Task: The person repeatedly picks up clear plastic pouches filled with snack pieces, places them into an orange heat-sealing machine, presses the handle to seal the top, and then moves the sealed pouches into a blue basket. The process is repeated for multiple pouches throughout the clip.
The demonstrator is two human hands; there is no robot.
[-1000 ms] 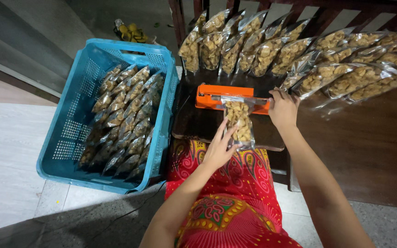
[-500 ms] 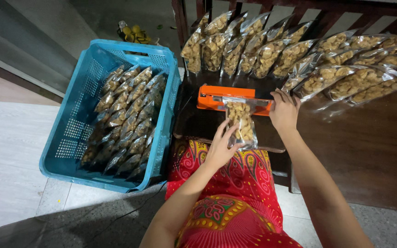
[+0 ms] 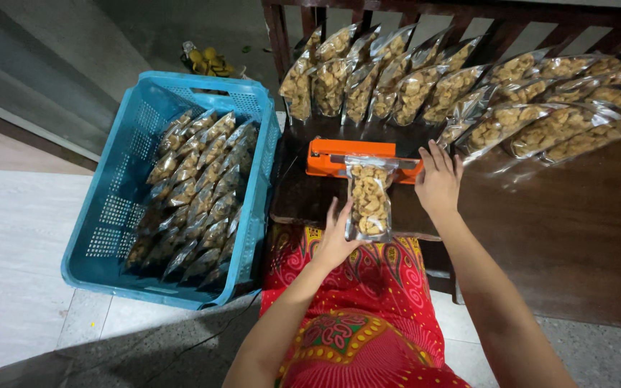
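Observation:
A clear plastic bag of pale snack pieces [image 3: 368,201] lies with its top end under the bar of an orange heat sealer [image 3: 328,155] on a dark wooden table [image 3: 576,223]. My left hand [image 3: 337,233] holds the bag's lower left edge. My right hand [image 3: 438,179] presses flat on the sealer's right end, fingers spread.
A blue plastic crate [image 3: 120,208] on the floor at left holds several filled bags in rows. Several more filled bags [image 3: 425,86] fan out along the table's far side, and others [image 3: 562,122] lie at the right. A yellow-green bundle [image 3: 210,61] lies behind the crate.

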